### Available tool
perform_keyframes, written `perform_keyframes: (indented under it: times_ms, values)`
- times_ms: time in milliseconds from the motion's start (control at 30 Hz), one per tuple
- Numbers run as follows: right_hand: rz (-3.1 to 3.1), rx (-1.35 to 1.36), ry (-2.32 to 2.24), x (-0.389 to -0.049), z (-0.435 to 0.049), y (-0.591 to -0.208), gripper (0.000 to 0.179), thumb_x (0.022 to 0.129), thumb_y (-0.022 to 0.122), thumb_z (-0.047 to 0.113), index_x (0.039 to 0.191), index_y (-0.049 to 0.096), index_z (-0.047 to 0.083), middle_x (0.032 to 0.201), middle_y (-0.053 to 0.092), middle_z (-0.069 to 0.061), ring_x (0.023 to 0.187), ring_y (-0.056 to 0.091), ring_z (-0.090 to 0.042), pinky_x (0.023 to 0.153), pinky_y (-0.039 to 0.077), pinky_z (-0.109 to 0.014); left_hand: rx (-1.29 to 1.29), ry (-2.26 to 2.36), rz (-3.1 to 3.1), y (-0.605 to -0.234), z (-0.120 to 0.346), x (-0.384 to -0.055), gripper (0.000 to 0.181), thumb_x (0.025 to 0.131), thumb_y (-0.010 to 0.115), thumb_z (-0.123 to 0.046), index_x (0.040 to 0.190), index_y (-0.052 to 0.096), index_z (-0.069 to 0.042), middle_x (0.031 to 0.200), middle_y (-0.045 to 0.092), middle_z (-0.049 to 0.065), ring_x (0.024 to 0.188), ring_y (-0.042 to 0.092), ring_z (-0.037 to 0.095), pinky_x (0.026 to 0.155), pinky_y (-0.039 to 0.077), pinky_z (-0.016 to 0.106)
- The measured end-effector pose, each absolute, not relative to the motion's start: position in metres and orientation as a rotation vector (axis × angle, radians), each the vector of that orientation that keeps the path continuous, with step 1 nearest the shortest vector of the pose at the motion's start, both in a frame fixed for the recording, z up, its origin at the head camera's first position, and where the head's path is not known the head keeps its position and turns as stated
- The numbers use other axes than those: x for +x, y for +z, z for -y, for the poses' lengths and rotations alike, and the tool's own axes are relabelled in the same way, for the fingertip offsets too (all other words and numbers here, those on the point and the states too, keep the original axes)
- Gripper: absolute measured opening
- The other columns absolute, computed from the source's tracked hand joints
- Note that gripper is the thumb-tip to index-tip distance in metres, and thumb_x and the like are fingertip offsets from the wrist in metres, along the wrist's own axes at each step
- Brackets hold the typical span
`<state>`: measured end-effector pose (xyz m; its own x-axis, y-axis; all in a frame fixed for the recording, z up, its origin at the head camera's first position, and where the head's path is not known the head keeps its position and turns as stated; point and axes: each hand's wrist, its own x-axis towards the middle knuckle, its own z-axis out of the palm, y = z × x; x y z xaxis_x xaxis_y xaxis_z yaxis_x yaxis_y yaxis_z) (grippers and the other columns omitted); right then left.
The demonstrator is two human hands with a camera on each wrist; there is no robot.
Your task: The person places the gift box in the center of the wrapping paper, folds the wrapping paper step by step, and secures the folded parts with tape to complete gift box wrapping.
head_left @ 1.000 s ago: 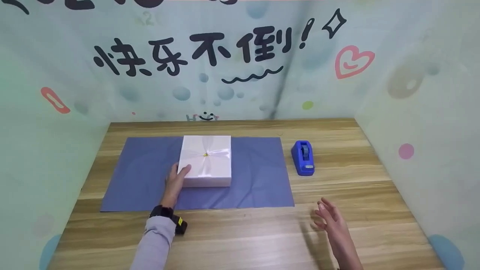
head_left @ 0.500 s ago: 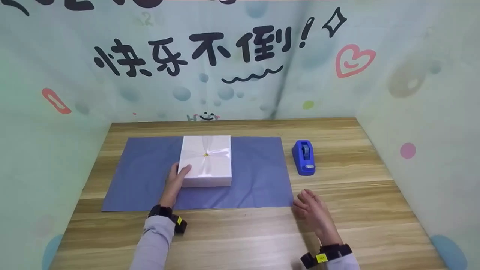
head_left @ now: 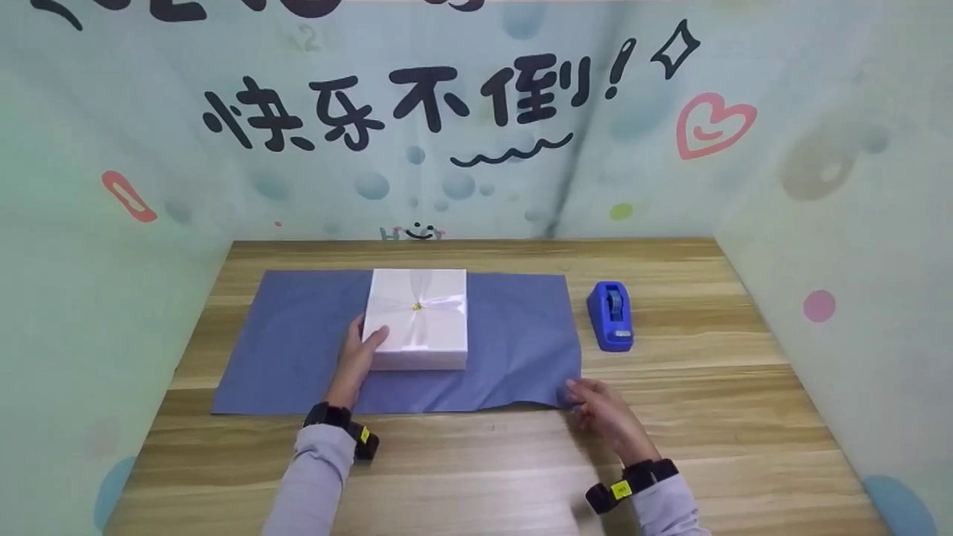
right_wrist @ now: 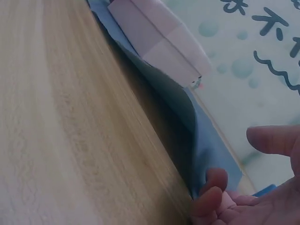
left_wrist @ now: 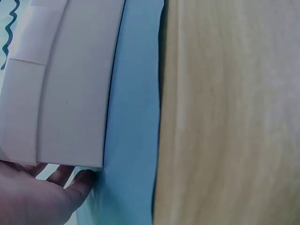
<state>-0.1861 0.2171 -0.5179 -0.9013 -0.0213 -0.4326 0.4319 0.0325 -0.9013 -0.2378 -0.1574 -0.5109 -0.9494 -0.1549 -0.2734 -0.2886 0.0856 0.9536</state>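
Observation:
A white gift box (head_left: pixel 439 327) with a sheer ribbon crossed on its lid sits on a sheet of blue wrapping paper (head_left: pixel 514 327). My left hand (head_left: pixel 356 366) holds the box at its near left corner, thumb over the lid's edge and fingers along the side. The left wrist view shows fingertips (left_wrist: pixel 84 180) at the box's lower edge. At the paper's near right corner, my right hand (head_left: pixel 612 418) has curled fingers (right_wrist: pixel 211 199) on the sheet. The paper's near edge bows up off the table there, as the right wrist view shows.
A blue tape dispenser (head_left: pixel 612 316) stands right of the paper on the wood-grain table (head_left: pixel 461 476). Printed fabric walls (head_left: pixel 476 201) enclose the back and both sides. Each wrist wears a black strap with a small camera.
My right hand has come left to the paper's near right corner, and the paper's edge there has lifted. My left hand stays on the box.

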Motion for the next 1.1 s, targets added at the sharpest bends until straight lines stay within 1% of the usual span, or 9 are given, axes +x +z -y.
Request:
perform_keyframes:
  times_ms: [167,333,533,600,667,733,800,867,1100]
  values:
    - [-2.288,0.396,-1.773,-0.186,-0.217,-0.513,0.056,0.090,0.057,0.016,0.131,0.033,-0.014,0.101,0.056,-0.019,0.074,0.056,-0.020,0.065,0.049,-0.028,-0.470,1.966,-2.259,-0.510,0.153,-0.238,0.070,0.095,0.048,-0.029,0.148,0.010,-0.002,0.155,0.012,0.019,0.144,0.010,0.030,0.117,0.011,0.043]
    - [-2.394,0.440,-1.791,-0.181,-0.221,-0.501,0.065,0.092,0.052,0.014,0.140,0.018,-0.014,0.132,0.039,-0.036,0.108,0.051,-0.037,0.087,0.049,-0.038,-0.441,1.944,-2.296,-0.510,0.153,-0.240,0.070,0.095,0.047,-0.028,0.147,0.012,0.001,0.154,0.014,0.021,0.143,0.012,0.031,0.117,0.012,0.044]
    - [-2.056,0.470,-2.007,-0.183,-0.222,-0.493,0.067,0.095,0.047,0.015,0.143,0.009,-0.012,0.138,0.032,-0.034,0.083,0.061,-0.021,0.075,0.053,-0.032,-0.433,1.939,-2.317,-0.509,0.157,-0.238,0.069,0.094,0.047,-0.028,0.147,0.013,0.001,0.153,0.014,0.021,0.142,0.013,0.032,0.116,0.013,0.045]
    - [-1.973,0.463,-2.036,-0.184,-0.221,-0.494,0.066,0.096,0.047,0.016,0.143,0.010,-0.012,0.132,0.039,-0.030,0.078,0.062,-0.018,0.075,0.054,-0.033,-0.440,1.933,-2.316,-0.508,0.158,-0.238,0.070,0.094,0.047,-0.028,0.147,0.012,0.001,0.154,0.014,0.021,0.143,0.013,0.032,0.116,0.012,0.045]
    - [-1.866,0.435,-2.098,-0.186,-0.219,-0.498,0.052,0.096,0.047,0.016,0.136,0.025,-0.009,0.115,0.053,-0.021,0.073,0.060,-0.015,0.074,0.053,-0.034,-0.443,1.932,-2.313,-0.508,0.158,-0.238,0.070,0.094,0.047,-0.029,0.147,0.012,0.000,0.154,0.014,0.021,0.143,0.013,0.032,0.116,0.012,0.045]
    - [-1.722,0.386,-2.175,-0.188,-0.216,-0.502,0.024,0.097,0.045,0.015,0.115,0.044,0.000,0.090,0.056,-0.007,0.065,0.053,-0.011,0.069,0.050,-0.031,-0.439,1.928,-2.322,-0.509,0.158,-0.238,0.069,0.094,0.047,-0.028,0.147,0.013,0.001,0.154,0.014,0.021,0.143,0.013,0.032,0.116,0.012,0.045]
    - [-1.636,0.349,-2.214,-0.191,-0.214,-0.507,0.007,0.097,0.044,0.013,0.091,0.047,0.009,0.070,0.049,0.004,0.059,0.045,-0.008,0.062,0.046,-0.026,-0.436,1.932,-2.318,-0.510,0.158,-0.239,0.069,0.095,0.047,-0.029,0.147,0.013,0.001,0.154,0.014,0.021,0.143,0.013,0.032,0.117,0.012,0.044]
    - [-1.619,0.359,-2.226,-0.192,-0.211,-0.510,0.017,0.097,0.046,0.014,0.079,0.045,0.014,0.061,0.044,0.008,0.055,0.041,-0.006,0.056,0.040,-0.021,-0.430,1.936,-2.314,-0.510,0.159,-0.238,0.069,0.095,0.047,-0.029,0.147,0.013,0.001,0.153,0.015,0.021,0.143,0.013,0.032,0.117,0.012,0.044]
    - [-2.057,0.456,-2.051,-0.194,-0.203,-0.506,0.017,0.091,0.058,0.016,0.077,0.052,0.008,0.058,0.046,0.003,0.053,0.040,-0.009,0.051,0.033,-0.020,-0.448,1.925,-2.293,-0.509,0.159,-0.238,0.071,0.095,0.047,-0.030,0.148,0.011,0.000,0.154,0.013,0.021,0.143,0.011,0.032,0.116,0.012,0.046]
